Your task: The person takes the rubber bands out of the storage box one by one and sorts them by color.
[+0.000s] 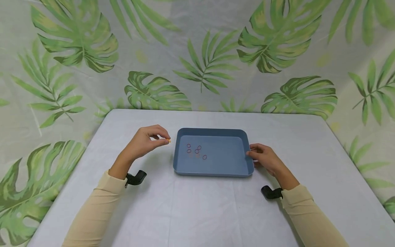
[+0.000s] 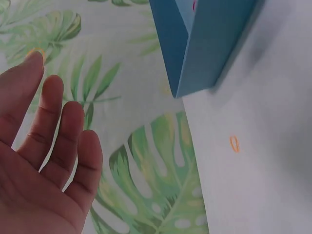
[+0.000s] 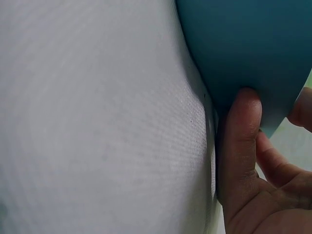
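Note:
My left hand [image 1: 148, 139] hovers just left of the blue tray [image 1: 225, 156], pinching a small orange rubber band [image 1: 169, 140] between thumb and index finger. In the left wrist view that band [image 2: 37, 50] shows partly behind the thumb tip, while the other fingers are loosely bent. Several thin dark red rubber bands [image 1: 204, 157] lie in the left half of the tray. At the tray's right end my right hand [image 1: 266, 158] grips the side wall, with the thumb over the rim and fingers against the outside. The right wrist view shows a finger [image 3: 243, 117] pressed against the wall.
Another orange rubber band [image 2: 234, 144] lies on the white tablecloth [image 1: 200, 212], outside the tray. A leaf-patterned cloth [image 1: 210, 68] hangs behind the table. Black wrist cameras [image 1: 136, 178] are worn below both hands.

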The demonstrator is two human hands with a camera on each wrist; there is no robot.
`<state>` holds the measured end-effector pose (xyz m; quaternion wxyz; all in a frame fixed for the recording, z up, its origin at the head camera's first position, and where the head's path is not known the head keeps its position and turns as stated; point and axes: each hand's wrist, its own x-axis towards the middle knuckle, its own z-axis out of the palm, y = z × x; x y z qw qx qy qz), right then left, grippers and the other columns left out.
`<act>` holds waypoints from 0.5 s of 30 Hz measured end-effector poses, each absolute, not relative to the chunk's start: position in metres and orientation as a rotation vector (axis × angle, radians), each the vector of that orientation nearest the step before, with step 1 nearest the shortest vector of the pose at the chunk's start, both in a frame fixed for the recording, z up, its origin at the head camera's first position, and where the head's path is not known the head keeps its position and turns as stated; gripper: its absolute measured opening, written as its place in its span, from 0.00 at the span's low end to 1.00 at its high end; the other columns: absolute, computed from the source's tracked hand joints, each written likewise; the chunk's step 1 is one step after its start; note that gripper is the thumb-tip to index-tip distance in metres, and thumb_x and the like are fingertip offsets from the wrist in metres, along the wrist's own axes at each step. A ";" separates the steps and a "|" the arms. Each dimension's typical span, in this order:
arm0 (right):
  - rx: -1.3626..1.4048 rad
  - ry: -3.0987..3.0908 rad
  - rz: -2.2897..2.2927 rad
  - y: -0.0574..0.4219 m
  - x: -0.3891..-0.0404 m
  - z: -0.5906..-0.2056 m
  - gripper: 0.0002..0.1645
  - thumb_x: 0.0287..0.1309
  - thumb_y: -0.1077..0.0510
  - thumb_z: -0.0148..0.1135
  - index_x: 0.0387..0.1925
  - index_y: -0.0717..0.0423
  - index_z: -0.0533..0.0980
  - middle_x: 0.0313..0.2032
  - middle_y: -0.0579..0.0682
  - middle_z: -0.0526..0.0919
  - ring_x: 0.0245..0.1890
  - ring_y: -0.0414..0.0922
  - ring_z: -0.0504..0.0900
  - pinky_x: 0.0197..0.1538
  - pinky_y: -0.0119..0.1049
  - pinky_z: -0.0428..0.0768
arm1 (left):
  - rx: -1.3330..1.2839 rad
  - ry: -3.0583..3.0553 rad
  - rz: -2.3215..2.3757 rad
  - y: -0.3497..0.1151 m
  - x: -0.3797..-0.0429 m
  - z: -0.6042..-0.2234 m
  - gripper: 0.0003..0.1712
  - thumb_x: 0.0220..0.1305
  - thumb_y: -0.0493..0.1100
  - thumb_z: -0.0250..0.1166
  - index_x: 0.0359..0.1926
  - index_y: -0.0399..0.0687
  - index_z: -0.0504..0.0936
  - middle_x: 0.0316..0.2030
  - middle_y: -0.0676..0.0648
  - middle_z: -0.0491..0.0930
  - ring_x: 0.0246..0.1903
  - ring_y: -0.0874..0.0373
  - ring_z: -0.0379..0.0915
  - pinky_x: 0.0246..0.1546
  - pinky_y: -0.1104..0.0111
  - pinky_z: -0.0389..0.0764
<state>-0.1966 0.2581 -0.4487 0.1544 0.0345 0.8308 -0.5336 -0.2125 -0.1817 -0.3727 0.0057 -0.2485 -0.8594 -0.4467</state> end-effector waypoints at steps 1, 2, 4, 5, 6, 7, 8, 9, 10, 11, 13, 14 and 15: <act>0.102 2.383 -1.526 0.258 -0.197 -0.448 0.35 0.68 0.54 0.59 0.70 0.67 0.62 0.57 0.63 0.76 0.43 0.39 0.81 0.42 0.31 0.83 | -0.760 -2.691 -1.399 -0.186 -0.212 -0.373 0.02 0.62 0.42 0.70 0.36 0.53 0.89 0.39 0.52 0.85 0.42 0.66 0.77 0.44 0.71 0.79; 0.104 2.385 -1.525 0.258 -0.197 -0.448 0.35 0.68 0.54 0.59 0.70 0.67 0.62 0.57 0.64 0.75 0.43 0.39 0.81 0.42 0.31 0.83 | -0.745 -2.689 -1.404 -0.189 -0.211 -0.374 0.02 0.62 0.42 0.70 0.36 0.53 0.89 0.40 0.51 0.85 0.42 0.67 0.77 0.44 0.71 0.79; 0.106 2.387 -1.522 0.259 -0.196 -0.448 0.35 0.68 0.54 0.59 0.70 0.67 0.61 0.58 0.64 0.75 0.43 0.39 0.81 0.42 0.31 0.83 | -0.719 -2.686 -1.410 -0.195 -0.210 -0.375 0.04 0.62 0.42 0.70 0.37 0.50 0.89 0.40 0.50 0.84 0.42 0.67 0.77 0.44 0.71 0.79; 0.106 2.387 -1.522 0.259 -0.196 -0.448 0.36 0.68 0.54 0.58 0.70 0.67 0.61 0.58 0.64 0.75 0.43 0.39 0.81 0.42 0.31 0.83 | -0.707 -2.684 -1.413 -0.198 -0.210 -0.376 0.05 0.62 0.42 0.70 0.38 0.49 0.89 0.40 0.50 0.84 0.42 0.68 0.77 0.44 0.71 0.79; 0.106 2.384 -1.524 0.259 -0.197 -0.449 0.36 0.68 0.54 0.58 0.70 0.67 0.61 0.58 0.63 0.75 0.43 0.39 0.81 0.42 0.31 0.83 | -0.693 -2.685 -1.413 -0.200 -0.210 -0.376 0.05 0.62 0.42 0.70 0.38 0.48 0.89 0.41 0.50 0.84 0.42 0.68 0.77 0.44 0.71 0.79; 0.106 2.383 -1.524 0.259 -0.197 -0.449 0.36 0.68 0.54 0.58 0.70 0.67 0.61 0.57 0.63 0.75 0.43 0.39 0.81 0.42 0.31 0.83 | -0.679 -2.686 -1.411 -0.202 -0.209 -0.377 0.05 0.62 0.42 0.70 0.38 0.48 0.89 0.41 0.50 0.84 0.42 0.69 0.77 0.44 0.71 0.79; 0.105 2.380 -1.526 0.259 -0.197 -0.450 0.36 0.68 0.54 0.59 0.70 0.67 0.61 0.57 0.63 0.75 0.43 0.39 0.80 0.42 0.31 0.83 | -0.670 -2.687 -1.409 -0.203 -0.209 -0.377 0.05 0.62 0.43 0.70 0.39 0.48 0.89 0.41 0.49 0.84 0.42 0.69 0.77 0.44 0.72 0.79; 0.104 2.378 -1.527 0.259 -0.197 -0.450 0.36 0.68 0.54 0.59 0.70 0.67 0.61 0.57 0.63 0.76 0.43 0.39 0.80 0.42 0.31 0.83 | -0.665 -2.689 -1.408 -0.204 -0.208 -0.378 0.06 0.62 0.43 0.70 0.39 0.48 0.89 0.41 0.49 0.84 0.42 0.69 0.77 0.44 0.72 0.79; 0.104 2.375 -1.528 0.259 -0.197 -0.450 0.36 0.68 0.54 0.59 0.70 0.67 0.61 0.57 0.62 0.76 0.43 0.38 0.80 0.42 0.31 0.83 | -0.661 -2.689 -1.409 -0.205 -0.209 -0.378 0.06 0.62 0.42 0.70 0.39 0.48 0.89 0.42 0.49 0.84 0.42 0.69 0.76 0.44 0.72 0.79; 0.103 2.373 -1.529 0.259 -0.197 -0.450 0.36 0.68 0.54 0.59 0.70 0.67 0.61 0.57 0.62 0.76 0.43 0.38 0.80 0.42 0.31 0.83 | -0.659 -2.691 -1.406 -0.206 -0.209 -0.379 0.05 0.62 0.42 0.70 0.39 0.48 0.89 0.42 0.49 0.84 0.43 0.70 0.76 0.44 0.72 0.78; 0.101 2.372 -1.530 0.259 -0.198 -0.450 0.36 0.68 0.54 0.59 0.70 0.67 0.61 0.57 0.62 0.76 0.44 0.39 0.80 0.42 0.31 0.83 | -0.655 -2.692 -1.409 -0.207 -0.210 -0.380 0.06 0.62 0.42 0.70 0.39 0.47 0.89 0.42 0.48 0.84 0.43 0.70 0.76 0.44 0.72 0.78; 0.098 2.373 -1.530 0.258 -0.198 -0.450 0.36 0.68 0.54 0.59 0.70 0.67 0.61 0.57 0.63 0.75 0.44 0.39 0.80 0.42 0.31 0.83 | -0.650 -2.694 -1.412 -0.207 -0.210 -0.381 0.06 0.63 0.42 0.70 0.39 0.47 0.89 0.42 0.48 0.84 0.43 0.70 0.75 0.43 0.73 0.78; 0.095 2.374 -1.530 0.258 -0.198 -0.450 0.36 0.68 0.54 0.58 0.70 0.67 0.61 0.57 0.63 0.75 0.44 0.39 0.80 0.42 0.31 0.83 | -0.643 -2.695 -1.414 -0.207 -0.211 -0.382 0.06 0.63 0.42 0.70 0.39 0.47 0.89 0.42 0.48 0.84 0.44 0.70 0.75 0.43 0.73 0.78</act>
